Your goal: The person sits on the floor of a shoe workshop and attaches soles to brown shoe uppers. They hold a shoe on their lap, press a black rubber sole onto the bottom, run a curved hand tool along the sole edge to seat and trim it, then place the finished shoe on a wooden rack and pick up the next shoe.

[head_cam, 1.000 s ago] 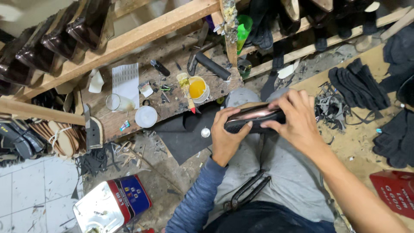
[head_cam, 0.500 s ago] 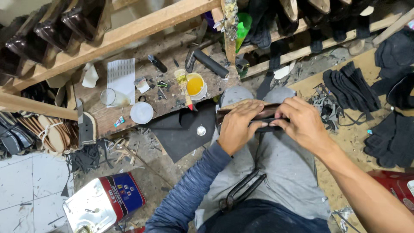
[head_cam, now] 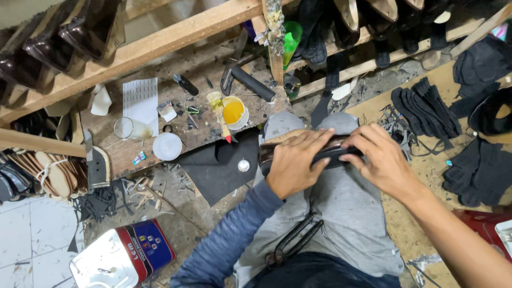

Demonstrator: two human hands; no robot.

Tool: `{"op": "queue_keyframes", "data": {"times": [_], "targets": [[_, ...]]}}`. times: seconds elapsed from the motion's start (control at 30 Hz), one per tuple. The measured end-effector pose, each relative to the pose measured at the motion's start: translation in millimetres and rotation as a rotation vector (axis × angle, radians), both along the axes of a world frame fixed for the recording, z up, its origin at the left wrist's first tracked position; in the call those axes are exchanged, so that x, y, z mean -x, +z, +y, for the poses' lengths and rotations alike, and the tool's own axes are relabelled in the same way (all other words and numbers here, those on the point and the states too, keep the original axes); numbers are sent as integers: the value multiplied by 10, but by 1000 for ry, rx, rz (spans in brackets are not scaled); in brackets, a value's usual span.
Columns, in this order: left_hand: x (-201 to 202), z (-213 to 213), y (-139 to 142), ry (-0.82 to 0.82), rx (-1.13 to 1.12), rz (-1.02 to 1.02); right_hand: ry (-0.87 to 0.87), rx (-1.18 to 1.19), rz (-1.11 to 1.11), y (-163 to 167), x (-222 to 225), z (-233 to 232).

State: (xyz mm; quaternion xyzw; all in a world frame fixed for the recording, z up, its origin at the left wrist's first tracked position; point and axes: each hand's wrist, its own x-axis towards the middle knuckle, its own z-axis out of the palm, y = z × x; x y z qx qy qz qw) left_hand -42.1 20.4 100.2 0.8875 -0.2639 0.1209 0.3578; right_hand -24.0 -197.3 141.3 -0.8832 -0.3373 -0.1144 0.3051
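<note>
Head-camera view, looking down on a seated person's lap beside a low wooden workbench (head_cam: 160, 101).

Hands and workpiece. Across the knees lies a dark shoe part (head_cam: 325, 152), a long, narrow piece with a brown edge showing at its left end. The left hand (head_cam: 293, 162) lies flat over its left half, fingers (head_cam: 314, 140) extended and pressed close together on top, thumb hidden beneath. The right hand (head_cam: 381, 160) closes over the right end, fingers curled down around it; how far the thumb wraps under cannot be told. Both hands are in contact with the piece.

Handling, judged from appearance. The piece looks light and fairly stiff along its length, with a smooth dark surface that may slip under dry fingers. A hold at both ends, as shown, with the knees as support beneath, seems the soundest grip; pinching the thin middle would likely let it flex or twist.

Surroundings. Pincers (head_cam: 296, 242) rest on the grey trousers nearer the body. On the bench, near its right edge, stands a glue pot (head_cam: 234, 112) with a brush (head_cam: 220, 114) beside it; a white lid (head_cam: 167, 145) and a clear glass (head_cam: 125, 128) sit toward the front edge. A dark sheet (head_cam: 218, 165) hangs off the front right corner. A dented tin (head_cam: 125, 256) lies on the floor.
</note>
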Motion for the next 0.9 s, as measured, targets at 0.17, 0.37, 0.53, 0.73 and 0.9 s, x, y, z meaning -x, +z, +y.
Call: {"op": "queue_keyframes", "data": {"times": [0.17, 0.37, 0.53, 0.73, 0.9], "targets": [[-71, -152, -94, -57, -10, -134, 31, 69, 112, -28, -29, -60], [-58, -186, -307, -57, 33, -121, 57, 36, 141, -41, -75, -72], [-30, -141, -236, -44, 49, -130, -21, -38, 60, -15, -27, -120], [-58, -181, -66, -103, -33, -67, 18, 2, 82, 9, 28, -218], [-86, -235, -73, -102, 75, -100, 28, 23, 130, -9, -17, -241]]}}
